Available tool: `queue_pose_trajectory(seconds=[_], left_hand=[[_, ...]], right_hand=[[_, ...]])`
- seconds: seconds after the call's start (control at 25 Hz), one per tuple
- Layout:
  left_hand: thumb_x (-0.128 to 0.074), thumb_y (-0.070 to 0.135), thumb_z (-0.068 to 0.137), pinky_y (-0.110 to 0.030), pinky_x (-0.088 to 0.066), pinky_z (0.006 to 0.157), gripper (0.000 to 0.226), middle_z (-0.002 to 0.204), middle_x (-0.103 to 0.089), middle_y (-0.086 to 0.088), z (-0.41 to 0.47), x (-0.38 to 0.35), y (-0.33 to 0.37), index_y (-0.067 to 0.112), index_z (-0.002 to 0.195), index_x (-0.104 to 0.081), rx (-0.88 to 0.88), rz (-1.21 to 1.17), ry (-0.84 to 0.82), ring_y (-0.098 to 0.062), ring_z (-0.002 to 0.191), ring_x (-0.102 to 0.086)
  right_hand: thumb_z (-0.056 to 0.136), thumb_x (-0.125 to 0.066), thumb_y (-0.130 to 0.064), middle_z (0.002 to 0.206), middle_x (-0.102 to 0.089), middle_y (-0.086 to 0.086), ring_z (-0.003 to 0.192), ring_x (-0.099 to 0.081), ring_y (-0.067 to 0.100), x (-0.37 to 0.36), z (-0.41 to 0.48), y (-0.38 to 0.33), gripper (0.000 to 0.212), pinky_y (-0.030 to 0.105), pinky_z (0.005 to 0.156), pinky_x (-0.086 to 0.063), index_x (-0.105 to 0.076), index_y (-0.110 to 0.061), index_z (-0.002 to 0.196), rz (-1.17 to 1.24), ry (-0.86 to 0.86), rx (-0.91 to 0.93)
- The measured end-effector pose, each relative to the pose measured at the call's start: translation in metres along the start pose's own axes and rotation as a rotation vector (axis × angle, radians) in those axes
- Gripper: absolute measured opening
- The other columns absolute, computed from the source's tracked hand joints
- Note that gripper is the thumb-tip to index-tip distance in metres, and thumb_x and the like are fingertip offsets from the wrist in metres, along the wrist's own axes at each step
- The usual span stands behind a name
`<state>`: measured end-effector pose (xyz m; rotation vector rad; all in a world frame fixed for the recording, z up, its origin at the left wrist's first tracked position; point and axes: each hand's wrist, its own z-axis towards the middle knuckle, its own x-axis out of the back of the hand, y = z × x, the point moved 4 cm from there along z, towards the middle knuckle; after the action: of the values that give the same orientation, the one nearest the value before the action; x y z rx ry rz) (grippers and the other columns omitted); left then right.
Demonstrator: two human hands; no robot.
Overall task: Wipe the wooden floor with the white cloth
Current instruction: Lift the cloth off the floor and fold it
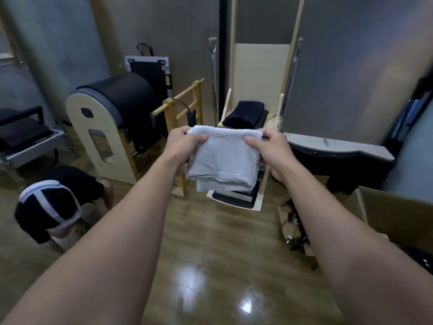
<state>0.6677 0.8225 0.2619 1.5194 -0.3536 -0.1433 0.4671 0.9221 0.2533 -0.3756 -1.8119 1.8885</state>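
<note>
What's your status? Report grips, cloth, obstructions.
Left grip and right grip both pinch folded white cloth, top corners. Cloth held above floor. Crouched person at left.

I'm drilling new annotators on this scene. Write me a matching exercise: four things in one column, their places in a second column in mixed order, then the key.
Things
1. white cloth
2. folded dark towel
3. cardboard box
4. crouching person

Places
A. low on the wooden floor, at the left
B. gripped between the left hand and right hand
C. at the right edge of the view
D. on the seat of the pale wooden chair

Pairs: 1-B, 2-D, 3-C, 4-A
</note>
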Motion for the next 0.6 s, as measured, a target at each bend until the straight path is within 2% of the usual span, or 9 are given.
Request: queue_pose_trajectory(seconds=[0.12,0.24,0.32,0.48,0.6], left_hand=[[-0.061,0.029,0.085,-0.036,-0.053,0.067,0.012,0.098,-0.064,-0.003,0.084,-0.017,0.003,0.024,0.095,-0.057,-0.070,0.053,0.041,-0.021,0.088,-0.064],[-0.057,0.031,0.089,-0.027,-0.042,0.060,0.010,0.096,-0.059,0.002,0.163,-0.032,0.015,0.023,0.091,-0.051,-0.203,0.159,0.066,-0.012,0.083,-0.057],[-0.057,0.029,0.090,-0.027,-0.042,0.062,0.010,0.097,-0.058,0.002,0.220,-0.048,0.017,0.022,0.094,-0.051,-0.202,0.173,0.070,-0.011,0.083,-0.056],[-0.057,0.026,0.091,-0.035,-0.051,0.075,0.014,0.101,-0.060,-0.002,0.320,-0.090,0.018,0.019,0.103,-0.054,-0.152,0.099,0.042,-0.017,0.090,-0.059],[-0.058,0.026,0.092,-0.026,-0.047,0.062,0.013,0.090,-0.057,0.003,0.394,-0.127,0.022,0.018,0.102,-0.054,-0.153,0.079,0.025,-0.011,0.079,-0.056]], right_hand=[[0.080,-0.075,-0.025,0.099,-0.070,0.004,0.088,-0.070,0.020,-0.007,0.072,-0.002,0.026,0.037,0.073,-0.060,-0.063,-0.018,0.102,0.170,0.126,-0.014],[0.081,-0.074,-0.023,0.096,-0.071,0.003,0.086,-0.070,0.018,-0.014,0.143,-0.006,0.024,0.032,0.071,-0.058,-0.064,-0.014,0.101,0.166,0.177,0.015],[0.081,-0.074,-0.021,0.094,-0.071,0.002,0.086,-0.070,0.017,-0.014,0.194,-0.003,0.022,0.031,0.071,-0.057,-0.064,-0.014,0.099,0.154,0.221,0.028],[0.081,-0.075,-0.021,0.092,-0.071,0.003,0.085,-0.069,0.019,0.001,0.297,0.009,0.017,0.034,0.074,-0.057,-0.065,-0.015,0.094,0.110,0.299,0.053],[0.080,-0.075,-0.020,0.080,-0.070,-0.004,0.073,-0.067,0.011,0.018,0.379,0.022,0.010,0.028,0.064,-0.053,-0.066,-0.020,0.085,0.111,0.306,0.078]])
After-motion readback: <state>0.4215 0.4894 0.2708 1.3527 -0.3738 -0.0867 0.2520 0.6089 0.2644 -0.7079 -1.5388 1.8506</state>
